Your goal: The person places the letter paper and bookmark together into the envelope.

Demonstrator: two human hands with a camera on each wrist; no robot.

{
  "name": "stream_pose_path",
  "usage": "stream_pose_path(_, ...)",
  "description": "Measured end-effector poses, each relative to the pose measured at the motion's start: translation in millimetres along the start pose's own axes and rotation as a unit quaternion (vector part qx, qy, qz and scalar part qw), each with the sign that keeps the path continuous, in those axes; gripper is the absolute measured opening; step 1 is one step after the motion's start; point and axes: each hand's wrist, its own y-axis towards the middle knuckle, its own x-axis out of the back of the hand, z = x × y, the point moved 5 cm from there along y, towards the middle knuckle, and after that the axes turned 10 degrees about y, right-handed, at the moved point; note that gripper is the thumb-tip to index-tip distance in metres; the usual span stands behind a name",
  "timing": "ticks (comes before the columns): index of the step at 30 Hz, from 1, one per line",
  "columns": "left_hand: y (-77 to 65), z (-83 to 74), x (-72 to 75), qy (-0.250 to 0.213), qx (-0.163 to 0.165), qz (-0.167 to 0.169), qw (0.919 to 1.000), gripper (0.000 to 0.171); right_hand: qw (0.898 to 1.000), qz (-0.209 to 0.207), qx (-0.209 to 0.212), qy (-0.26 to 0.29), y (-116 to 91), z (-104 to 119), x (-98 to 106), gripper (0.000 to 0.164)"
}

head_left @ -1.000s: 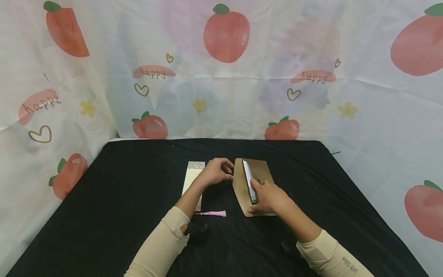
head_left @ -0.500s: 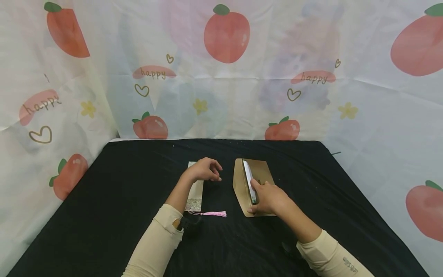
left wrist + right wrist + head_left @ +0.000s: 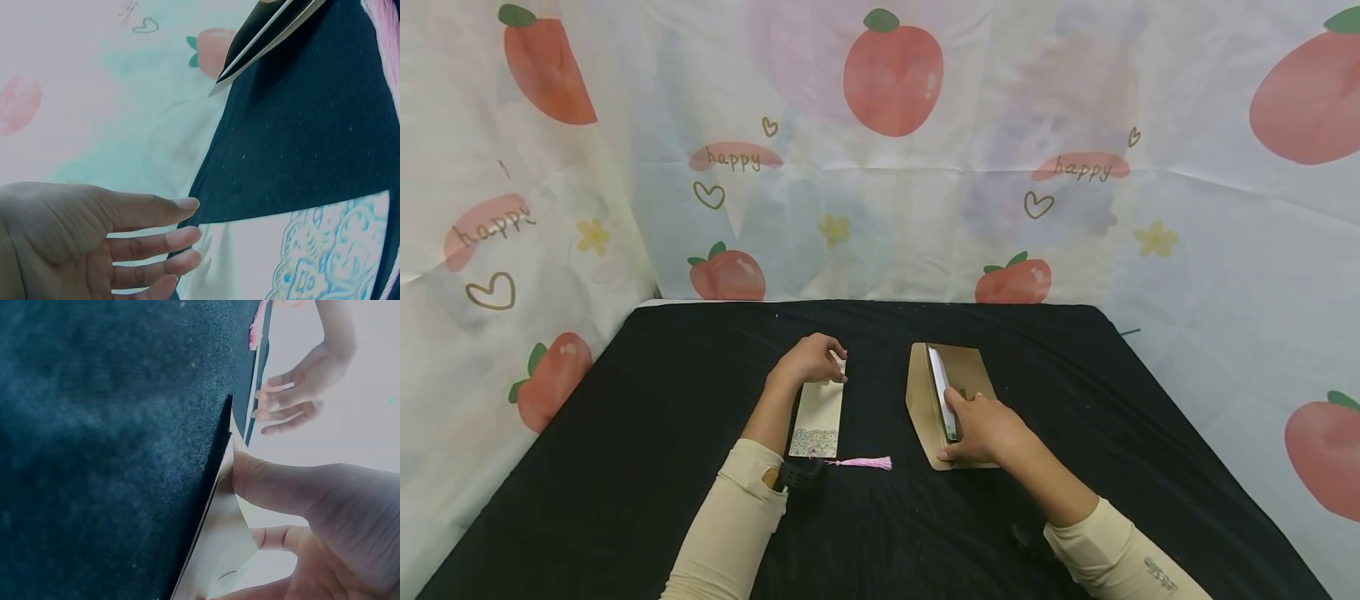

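On the black cloth lies a cream bookmark (image 3: 817, 414) with ornate patterned ends and a pink tassel (image 3: 865, 462). My left hand (image 3: 811, 360) hovers over its far end, fingers loosely bent and holding nothing; in the left wrist view the fingertips (image 3: 187, 236) are at the bookmark's edge, and I cannot tell whether they touch. To the right, a brown paper envelope (image 3: 962, 363) stands with its flap raised and a white card (image 3: 938, 379) showing inside. My right hand (image 3: 988, 427) grips the envelope's near part between thumb and fingers, hiding some of it.
Black cloth (image 3: 715, 367) covers the table. A white fruit-print curtain (image 3: 887, 217) hangs behind it and along both sides. The bookmark and envelope lie a short gap apart.
My left hand has moved left, from beside the envelope's flap to above the bookmark's far end, uncovering the bookmark's near part. The right hand and envelope have stayed put.
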Motion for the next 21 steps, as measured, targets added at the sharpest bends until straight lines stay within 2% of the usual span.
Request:
stream_pose_path(8,-1.9,12.3,7.3,0.040,0.040,-0.023,0.9981,0.042,1.000,0.001,-0.001,-0.001,1,0,-1,0.082)
stream_pose_path(13,-8.0,20.7,11.4,0.044,0.102,-0.028,0.9933,0.037,1.000,0.002,-0.003,0.000,0,0,0,0.084)
stream_pose_path(17,-11.3,27.4,12.7,0.042,0.143,-0.021,0.9886,0.029,1.000,0.002,-0.006,0.001,1,0,0,0.083)
stream_pose_path(21,-11.5,30.2,11.2,0.028,0.157,0.003,0.9872,0.029,1.000,0.002,-0.005,0.000,1,0,-1,0.080)
